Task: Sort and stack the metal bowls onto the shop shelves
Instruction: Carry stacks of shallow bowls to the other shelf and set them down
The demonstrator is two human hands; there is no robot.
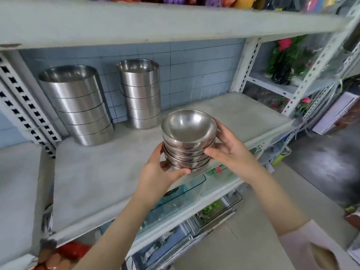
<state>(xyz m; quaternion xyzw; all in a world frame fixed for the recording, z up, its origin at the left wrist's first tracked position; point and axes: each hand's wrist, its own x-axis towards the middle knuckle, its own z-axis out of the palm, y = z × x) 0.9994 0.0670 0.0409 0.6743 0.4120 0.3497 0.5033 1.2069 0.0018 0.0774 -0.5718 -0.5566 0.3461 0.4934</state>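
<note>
A stack of several small round metal bowls (188,141) is held above the front edge of the grey shelf (101,182). My left hand (159,172) grips the stack from below and on its left, thumb curled under the lowest bowl. My right hand (231,151) holds the right side, fingers wrapped behind and thumb against the front. At the back of the shelf stand two tall stacks of straight-sided metal bowls: a wide stack (78,106) on the left and a narrower stack (141,94) to its right.
A white slotted upright (246,63) bounds the shelf at the right, another upright (25,106) at the left. The shelf above (155,22) hangs close overhead. Glass trays (185,193) sit on the shelf below. Artificial flowers (284,59) fill the neighbouring rack.
</note>
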